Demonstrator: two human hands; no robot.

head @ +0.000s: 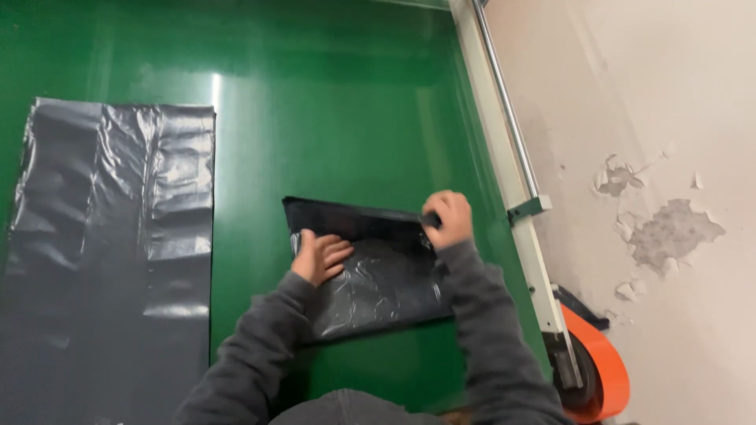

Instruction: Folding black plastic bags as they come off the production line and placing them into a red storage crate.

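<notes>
A folded black plastic bag (378, 275) lies on the green table (331, 110) in front of me. My left hand (320, 256) presses flat on its left part, fingers spread. At the bag's upper right corner, my right hand (449, 218) is closed on the folded top edge. Both arms wear dark grey sleeves.
A large flat stack of black plastic sheets (110, 252) lies on the table's left side. A white metal rail (512, 181) runs along the right edge, with an orange roll (606, 370) at its lower end. Beyond it is a pale floor with peeling patches (669, 232).
</notes>
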